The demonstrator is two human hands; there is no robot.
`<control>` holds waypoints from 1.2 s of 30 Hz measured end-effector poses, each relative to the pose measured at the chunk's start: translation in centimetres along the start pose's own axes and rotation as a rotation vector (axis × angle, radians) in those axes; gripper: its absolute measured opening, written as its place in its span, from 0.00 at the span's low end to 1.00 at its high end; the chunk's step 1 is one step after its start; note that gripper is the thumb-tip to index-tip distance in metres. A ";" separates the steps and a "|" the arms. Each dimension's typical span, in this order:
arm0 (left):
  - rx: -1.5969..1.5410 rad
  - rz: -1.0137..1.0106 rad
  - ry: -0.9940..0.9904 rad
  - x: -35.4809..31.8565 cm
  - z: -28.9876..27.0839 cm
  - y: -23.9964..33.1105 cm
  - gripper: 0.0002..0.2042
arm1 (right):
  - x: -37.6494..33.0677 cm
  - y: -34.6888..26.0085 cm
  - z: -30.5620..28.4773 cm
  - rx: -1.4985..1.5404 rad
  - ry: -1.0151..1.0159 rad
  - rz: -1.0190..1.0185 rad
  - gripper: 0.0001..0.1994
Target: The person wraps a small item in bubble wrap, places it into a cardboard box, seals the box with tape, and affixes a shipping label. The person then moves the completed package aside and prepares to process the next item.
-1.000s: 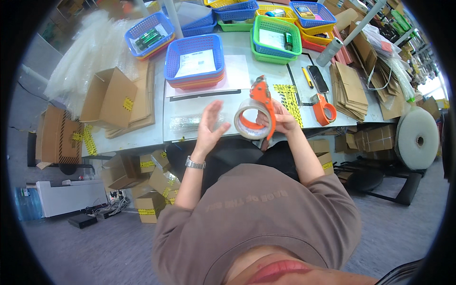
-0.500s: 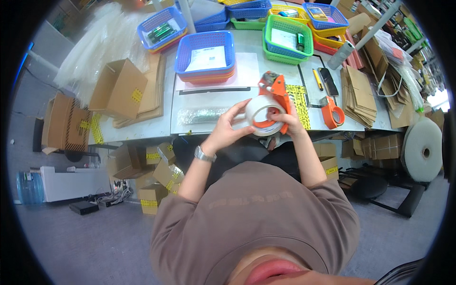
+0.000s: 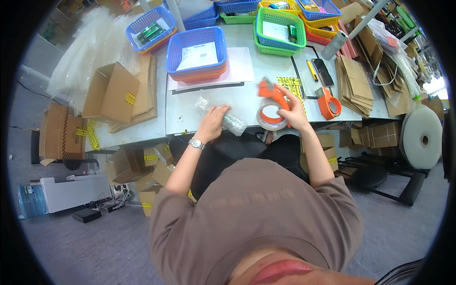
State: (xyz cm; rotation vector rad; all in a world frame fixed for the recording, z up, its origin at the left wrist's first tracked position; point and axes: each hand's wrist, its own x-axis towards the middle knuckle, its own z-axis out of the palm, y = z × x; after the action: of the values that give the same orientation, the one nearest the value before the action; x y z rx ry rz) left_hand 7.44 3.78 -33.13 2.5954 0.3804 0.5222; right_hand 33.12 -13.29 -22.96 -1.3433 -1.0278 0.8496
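My left hand point(image 3: 213, 124) is closed over a bubble-wrapped bundle point(image 3: 234, 123) near the table's front edge. The bundle lies slanted, its far end to the left and its near end to the right. In my right hand point(image 3: 295, 112) is an orange tape dispenser point(image 3: 280, 96) with a roll of tape point(image 3: 261, 119) on it, held a little right of the bundle. My fingers wrap round the dispenser's frame, and its head points away from me. What is inside the bubble wrap is hard to make out.
Another orange tape dispenser point(image 3: 327, 105), a yellow cutter point(image 3: 312, 70) and a phone point(image 3: 324, 72) lie to the right, beside flat cardboard point(image 3: 354, 85). Stacked baskets, blue point(image 3: 221, 52) and green point(image 3: 281, 50), stand at the back. An open carton point(image 3: 111, 92) sits at the left.
My left hand has left the tape roll, moved left and taken hold of the bundle, which now lies slanted. My right hand has kept the dispenser, turning it.
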 end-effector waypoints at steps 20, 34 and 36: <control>0.078 -0.085 0.029 1.9 1.0 2.1 0.46 | -5.0 -3.5 -3.4 -0.771 -0.317 0.313 0.27; -0.520 -0.187 0.467 7.0 -0.9 3.7 0.25 | -3.3 -8.8 -0.9 -0.616 -0.157 -0.057 0.25; -0.708 -0.230 0.529 7.2 -0.1 2.9 0.23 | -2.4 -7.0 0.4 -0.681 -0.128 -0.161 0.25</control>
State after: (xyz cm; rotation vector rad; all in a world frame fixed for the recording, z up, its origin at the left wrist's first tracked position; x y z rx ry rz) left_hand 14.26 3.89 -29.51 1.6918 0.5363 1.0404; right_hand 31.31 -15.93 -16.21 -1.7479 -1.5912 0.4763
